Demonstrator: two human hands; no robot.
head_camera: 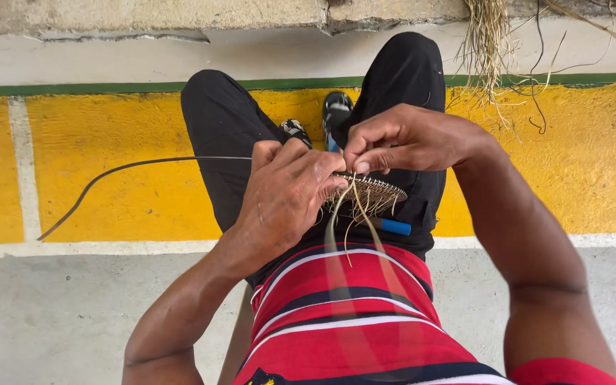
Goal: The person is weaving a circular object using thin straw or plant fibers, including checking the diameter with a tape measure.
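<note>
The left hand (286, 191) grips the near-left edge of a small round woven straw disc (372, 191) lying over the lap. The right hand (401, 139) pinches pale straw strands (356, 214) at its far rim; a thin dark strip (137, 167) trails left

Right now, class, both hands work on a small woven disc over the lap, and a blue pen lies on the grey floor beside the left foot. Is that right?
Not quite. The head view shows the blue pen resting on the lap under the woven disc, not on the floor. The left hand and right hand do work on the disc.
</note>
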